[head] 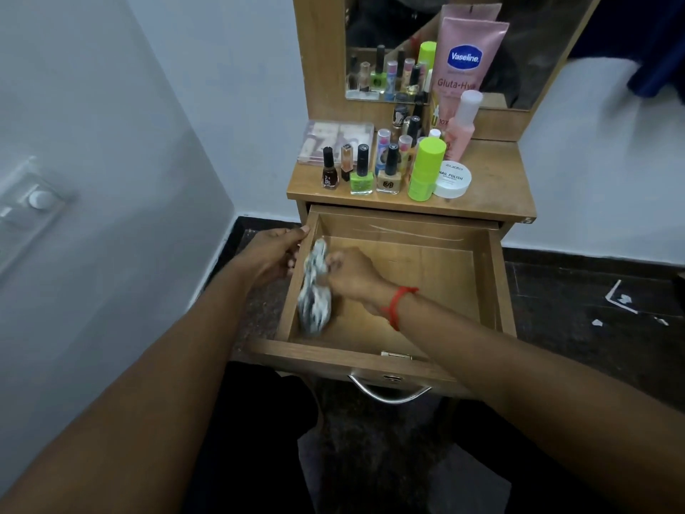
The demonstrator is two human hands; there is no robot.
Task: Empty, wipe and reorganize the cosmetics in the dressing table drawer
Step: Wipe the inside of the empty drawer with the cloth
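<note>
Wooden drawer (407, 287), cloth (315, 294) bunched in right fingers (335, 267)

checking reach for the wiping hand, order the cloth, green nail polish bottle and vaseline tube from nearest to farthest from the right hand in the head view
1. cloth, gripped by the right hand inside the drawer
2. green nail polish bottle, front of the tabletop
3. Vaseline tube, standing at the back

Bare forearms, red thread band (399, 305) round right wrist
</note>
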